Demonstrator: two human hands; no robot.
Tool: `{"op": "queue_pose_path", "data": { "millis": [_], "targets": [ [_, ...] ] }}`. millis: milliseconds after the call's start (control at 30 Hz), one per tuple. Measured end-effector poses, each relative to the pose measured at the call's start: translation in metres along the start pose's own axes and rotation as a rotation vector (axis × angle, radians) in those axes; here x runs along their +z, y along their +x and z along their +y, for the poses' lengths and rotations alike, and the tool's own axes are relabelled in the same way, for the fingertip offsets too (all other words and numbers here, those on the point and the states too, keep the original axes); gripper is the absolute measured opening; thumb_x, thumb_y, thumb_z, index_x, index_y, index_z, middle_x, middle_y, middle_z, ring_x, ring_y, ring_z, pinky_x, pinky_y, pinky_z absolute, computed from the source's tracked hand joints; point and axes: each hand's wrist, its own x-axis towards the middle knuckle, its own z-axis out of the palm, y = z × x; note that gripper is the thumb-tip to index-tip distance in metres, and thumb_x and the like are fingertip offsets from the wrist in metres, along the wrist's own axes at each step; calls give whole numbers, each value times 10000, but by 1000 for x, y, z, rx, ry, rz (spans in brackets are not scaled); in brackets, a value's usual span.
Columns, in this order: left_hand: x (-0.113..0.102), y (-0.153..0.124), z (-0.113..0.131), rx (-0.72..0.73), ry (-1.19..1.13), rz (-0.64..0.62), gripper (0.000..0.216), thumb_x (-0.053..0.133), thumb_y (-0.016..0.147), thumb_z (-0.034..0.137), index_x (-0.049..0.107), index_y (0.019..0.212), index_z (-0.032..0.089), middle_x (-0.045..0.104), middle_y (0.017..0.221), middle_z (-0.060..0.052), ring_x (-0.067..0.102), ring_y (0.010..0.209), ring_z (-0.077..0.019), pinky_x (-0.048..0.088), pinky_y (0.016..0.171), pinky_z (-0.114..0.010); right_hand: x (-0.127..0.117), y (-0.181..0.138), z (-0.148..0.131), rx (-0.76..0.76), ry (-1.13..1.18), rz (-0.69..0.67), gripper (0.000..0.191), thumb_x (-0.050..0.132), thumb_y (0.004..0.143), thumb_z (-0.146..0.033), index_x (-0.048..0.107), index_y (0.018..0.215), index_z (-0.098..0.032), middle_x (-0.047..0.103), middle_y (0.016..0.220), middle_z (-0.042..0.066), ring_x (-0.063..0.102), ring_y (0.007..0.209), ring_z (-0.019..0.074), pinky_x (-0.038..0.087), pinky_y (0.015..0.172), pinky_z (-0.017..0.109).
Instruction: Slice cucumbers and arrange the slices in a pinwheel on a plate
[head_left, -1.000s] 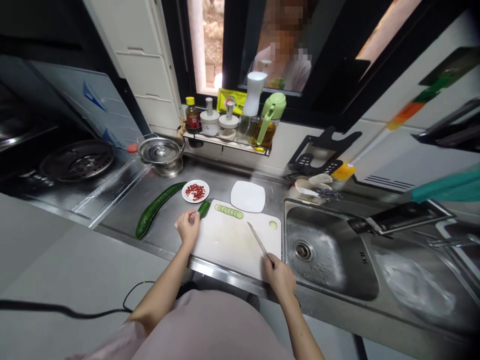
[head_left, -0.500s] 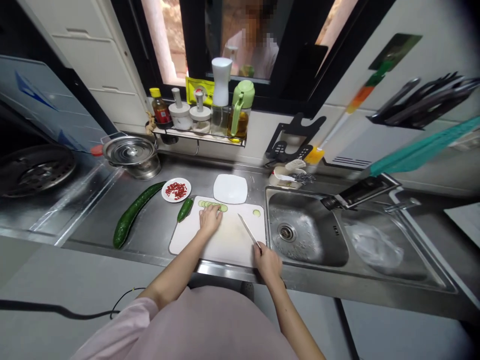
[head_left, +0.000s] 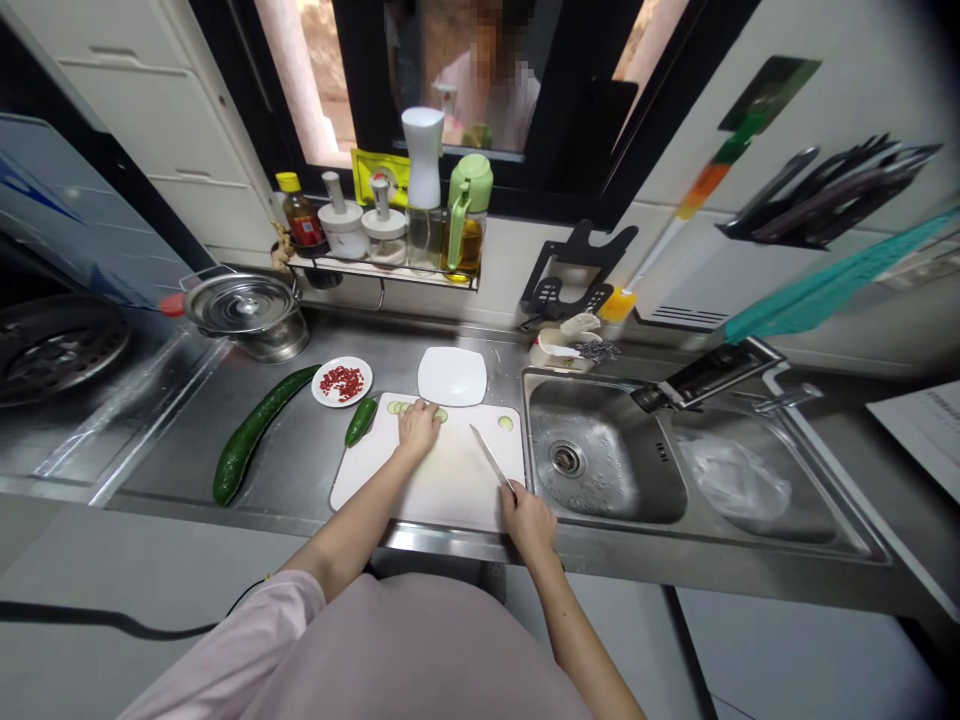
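My left hand (head_left: 419, 430) is over the far side of a white cutting board (head_left: 457, 480), its fingers bent down and closed on a row of thin cucumber slices (head_left: 394, 408). The fingers hide the middle of that row. A knife (head_left: 491, 457) is gripped in my right hand (head_left: 529, 520), its blade slanting away to the left, low over the board or touching it; I cannot tell which. One more slice (head_left: 505, 423) lies apart at the board's far right corner. On the left edge rests a cut piece of cucumber (head_left: 361, 422).
Behind the board sits a white plate (head_left: 452, 376). To the left are a small plate of chopped red pieces (head_left: 342, 382), a whole cucumber (head_left: 259, 430) and a lidded steel pot (head_left: 259, 320). A sink (head_left: 607, 450) with a faucet (head_left: 712, 378) adjoins on the right. A condiment rack (head_left: 382, 268) hangs behind.
The whole view has shifted slightly. My left hand's fingers look closer together over the slices, covering more of the row's middle. The right hand and knife keep about the same place on the board.
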Motion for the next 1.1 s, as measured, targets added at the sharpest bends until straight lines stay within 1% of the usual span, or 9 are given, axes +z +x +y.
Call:
{"op": "queue_pose_path", "data": {
  "millis": [233, 367, 433, 533, 633, 733, 833, 967, 1100],
  "targets": [
    [1, 6, -3, -35, -149, 9, 200, 554, 828, 190, 640, 1005, 224, 612, 1068, -76, 560, 1015, -229, 411, 868, -319, 3, 1, 2, -17, -22, 7, 419, 291, 982, -429, 624, 1194, -288, 710, 1003, 93, 645, 932, 213, 384, 740, 279],
    [-4, 4, 0, -52, -215, 18, 197, 498, 817, 109, 622, 927, 217, 654, 985, -47, 580, 972, -201, 414, 824, -285, 1, 0, 1, -24, -40, 4, 434, 273, 989, -423, 602, 1234, -281, 708, 1006, 98, 644, 936, 207, 387, 737, 272],
    [-7, 0, -2, -104, -285, 12, 197, 480, 825, 113, 617, 916, 221, 671, 943, -28, 597, 921, -179, 417, 787, -265, 0, 0, 1, -30, -55, 0, 440, 267, 991, -421, 599, 1238, -272, 709, 1002, 101, 645, 940, 205, 387, 735, 269],
    [-12, -11, -15, -228, -412, -17, 176, 529, 799, 145, 614, 934, 219, 682, 870, -4, 614, 819, -147, 421, 737, -238, -2, 0, 0, -35, -69, -5, 439, 258, 995, -417, 601, 1226, -269, 710, 1002, 99, 649, 935, 202, 391, 732, 266],
    [-13, -31, -38, -322, -490, -66, 187, 595, 747, 163, 612, 926, 210, 670, 793, 16, 612, 736, -126, 421, 688, -219, -3, 1, 1, -46, -84, -19, 428, 263, 997, -413, 592, 1229, -267, 708, 1010, 99, 652, 932, 204, 395, 733, 268],
    [-16, -52, -60, -352, -480, -134, 183, 617, 721, 170, 614, 899, 216, 657, 739, 34, 599, 685, -115, 414, 663, -210, -5, -1, -1, -96, -115, -29, 425, 265, 997, -407, 588, 1221, -243, 704, 1017, 109, 651, 946, 209, 394, 732, 268],
    [-22, -66, -70, -356, -421, -141, 182, 623, 709, 167, 617, 882, 225, 673, 765, 32, 610, 723, -121, 405, 672, -212, -6, -6, -9, -188, -152, -41, 414, 263, 997, -400, 598, 1164, -224, 705, 983, 111, 654, 935, 215, 389, 722, 270],
    [-30, -73, -68, -359, -338, -135, 184, 607, 720, 163, 615, 886, 243, 694, 801, 31, 622, 765, -134, 392, 683, -226, -6, -15, -27, -321, -196, -89, 352, 285, 996, -376, 572, 1132, -224, 705, 954, 97, 659, 905, 216, 381, 719, 274],
    [-36, -75, -64, -353, -293, -152, 193, 594, 739, 174, 614, 910, 262, 707, 820, 35, 628, 794, -147, 386, 700, -244, -8, -22, -44, -397, -238, -138, 311, 295, 997, -350, 543, 1141, -229, 701, 958, 92, 654, 914, 212, 378, 730, 275]
  ]
}}
